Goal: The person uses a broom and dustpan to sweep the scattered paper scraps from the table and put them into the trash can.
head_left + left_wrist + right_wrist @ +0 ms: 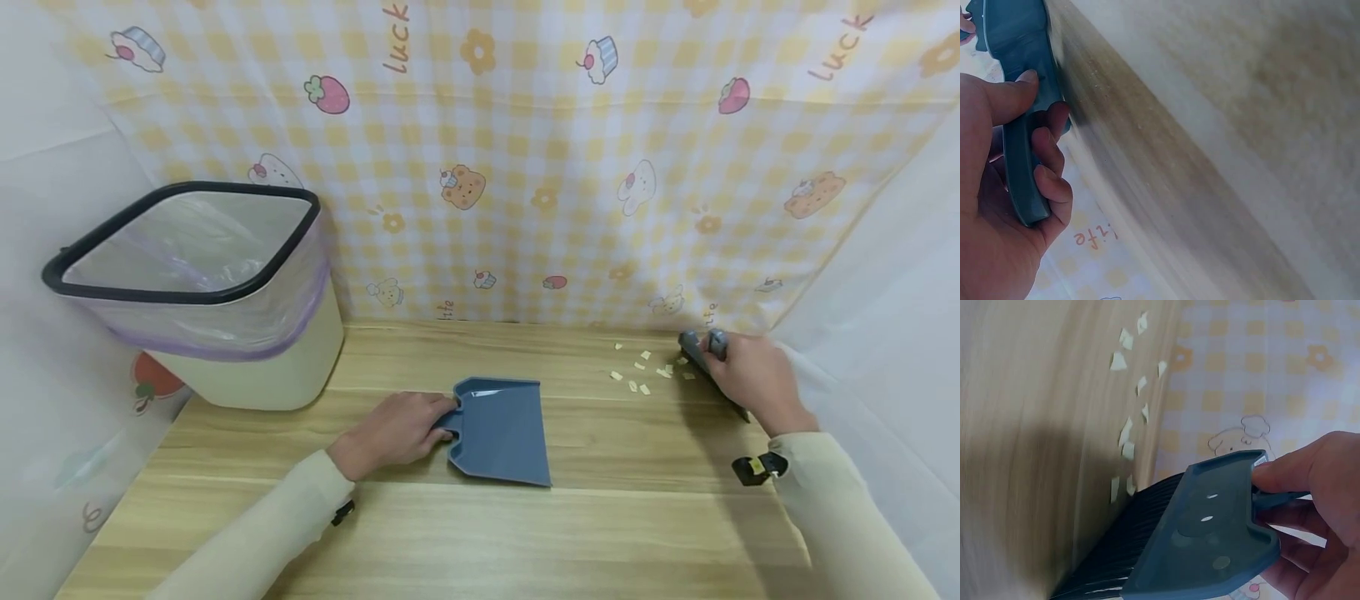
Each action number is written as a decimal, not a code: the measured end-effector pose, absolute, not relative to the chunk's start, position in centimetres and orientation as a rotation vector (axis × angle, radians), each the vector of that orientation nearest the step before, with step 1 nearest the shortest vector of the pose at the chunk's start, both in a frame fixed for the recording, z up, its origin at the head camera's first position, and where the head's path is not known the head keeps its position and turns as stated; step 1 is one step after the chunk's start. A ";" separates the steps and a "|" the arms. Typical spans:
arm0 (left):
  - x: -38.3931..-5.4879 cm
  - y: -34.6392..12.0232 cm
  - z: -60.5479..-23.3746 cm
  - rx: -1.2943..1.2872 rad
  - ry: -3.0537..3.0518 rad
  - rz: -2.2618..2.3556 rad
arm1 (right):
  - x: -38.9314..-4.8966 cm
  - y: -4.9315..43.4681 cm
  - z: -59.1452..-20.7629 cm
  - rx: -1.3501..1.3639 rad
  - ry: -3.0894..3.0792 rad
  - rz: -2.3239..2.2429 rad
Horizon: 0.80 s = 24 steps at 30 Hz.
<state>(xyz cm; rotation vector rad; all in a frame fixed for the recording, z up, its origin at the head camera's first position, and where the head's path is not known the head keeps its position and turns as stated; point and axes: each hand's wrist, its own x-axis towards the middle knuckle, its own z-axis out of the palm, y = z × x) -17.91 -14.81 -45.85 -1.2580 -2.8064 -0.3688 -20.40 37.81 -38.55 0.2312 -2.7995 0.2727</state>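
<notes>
At the far left corner of the desk stands a cream bin, lined with a clear bag banded in purple and topped by a black rim. To its right, a cream sleeve reaches in over the desk's left part, with a small black device at the wrist. The left grip, a bare hand, is clenched round the handle of a blue-grey dustpan, its thumb pressed along the top and its fingers curled beneath. The dustpan sits near the middle of the desk, its wide lip facing the right edge. Behind, a yellow-and-white checked cloth with printed sweets and animals hangs along the far edge. Farther right, pale scraps lie scattered near that far edge, well apart from the dustpan. Just beside the rightmost scraps, toward the far right corner, is a blue-grey brush, tilted, its dark bristles turned toward them. The right grip grasps the brush by its short handle, with another black device at the wrist below.
</notes>
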 end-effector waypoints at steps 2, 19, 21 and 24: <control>-17.9 -14.7 -45.8 -1.259 -2.806 -0.374 | -20.2 37.4 -38.5 0.260 -2.798 0.294; -17.9 -14.6 -45.8 -1.248 -2.815 -0.382 | -18.2 33.3 -37.9 0.495 -2.756 0.363; -17.9 -14.6 -45.8 -1.248 -2.819 -0.381 | -18.0 32.8 -37.7 0.508 -2.776 0.387; -17.9 -14.7 -45.9 -1.245 -2.828 -0.379 | -17.7 32.0 -37.5 0.527 -2.801 0.413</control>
